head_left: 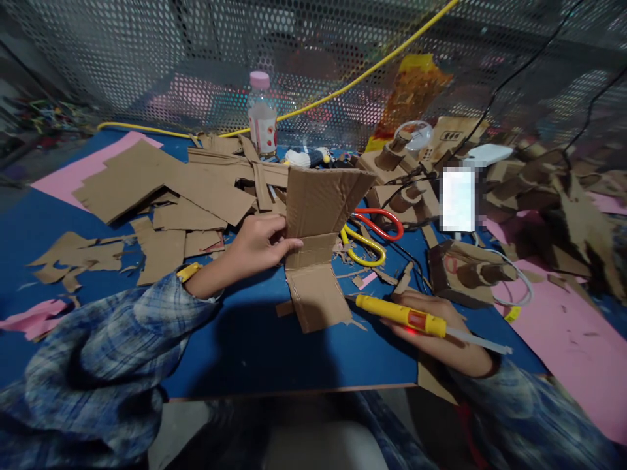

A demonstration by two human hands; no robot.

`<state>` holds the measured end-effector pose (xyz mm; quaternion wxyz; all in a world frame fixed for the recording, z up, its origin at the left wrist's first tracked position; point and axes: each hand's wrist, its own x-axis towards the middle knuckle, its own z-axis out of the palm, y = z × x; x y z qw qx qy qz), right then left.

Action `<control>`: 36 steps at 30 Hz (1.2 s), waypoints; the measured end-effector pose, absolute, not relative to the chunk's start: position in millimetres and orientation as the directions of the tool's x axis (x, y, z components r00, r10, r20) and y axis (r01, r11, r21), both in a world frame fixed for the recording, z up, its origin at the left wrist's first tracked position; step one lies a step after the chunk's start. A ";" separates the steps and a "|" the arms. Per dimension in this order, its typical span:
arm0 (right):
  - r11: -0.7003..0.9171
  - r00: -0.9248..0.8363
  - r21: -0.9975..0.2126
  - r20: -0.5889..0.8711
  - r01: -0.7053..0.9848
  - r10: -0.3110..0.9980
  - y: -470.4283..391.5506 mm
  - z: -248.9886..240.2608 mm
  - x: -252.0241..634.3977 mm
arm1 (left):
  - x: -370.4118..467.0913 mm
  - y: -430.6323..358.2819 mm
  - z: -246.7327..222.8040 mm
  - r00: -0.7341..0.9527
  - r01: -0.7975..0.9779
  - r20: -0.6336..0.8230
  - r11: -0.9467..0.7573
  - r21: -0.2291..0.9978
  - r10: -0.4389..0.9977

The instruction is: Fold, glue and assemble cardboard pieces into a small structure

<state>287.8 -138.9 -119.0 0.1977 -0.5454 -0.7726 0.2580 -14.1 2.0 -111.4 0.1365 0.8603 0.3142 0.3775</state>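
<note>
My left hand (262, 245) pinches the left edge of a creased cardboard piece (318, 209). Its upper panel stands up and widens to the right, while the lower panel lies on the blue table (274, 352). My right hand (431, 326) is wrapped round a yellow glue gun (401, 314) with a glue stick out of its back. The gun's dark nozzle points left, close to the lower panel's right edge. A red light glows under its body. Just behind the cardboard lie scissors with one red and one yellow handle (365, 248).
Cardboard scraps (137, 176) and pink paper (98, 160) cover the left. A bottle (263, 121) stands at the back before a perforated metal screen. On the right are cardboard boxes with tubes (465, 274), a bright-screened device (458, 199), cables and pink sheets (578, 339).
</note>
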 end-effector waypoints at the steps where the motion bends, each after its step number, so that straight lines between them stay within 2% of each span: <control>1: 0.270 -0.331 -0.614 0.015 0.741 0.944 -138.9 -118.9 288.5 | -14.2 2.0 -111.4 0.517 0.440 0.561 -0.763 0.473 0.646; 5: 0.285 -0.340 -0.612 0.029 0.738 0.940 -138.0 -124.5 289.7 | -13.9 2.2 -111.0 0.516 0.452 0.550 -0.754 0.477 0.657; 10: 0.295 -0.304 -0.534 0.073 0.793 0.950 -136.1 -129.1 284.1 | -14.3 2.5 -110.8 0.520 0.460 0.533 -0.745 0.484 0.667; 14: 0.295 -0.305 -0.519 0.070 0.802 0.950 -135.4 -126.1 280.4 | -15.1 2.6 -111.7 0.509 0.465 0.534 -0.738 0.488 0.674; 22: 0.334 -0.346 -0.525 0.079 0.783 0.935 -139.2 -128.2 284.7 | -13.8 3.1 -112.2 0.514 0.442 0.560 -0.760 0.476 0.650; 36: 0.291 -0.329 -0.530 0.023 0.797 0.944 -145.9 -122.5 285.7 | -13.5 2.6 -111.2 0.522 0.439 0.549 -0.758 0.483 0.652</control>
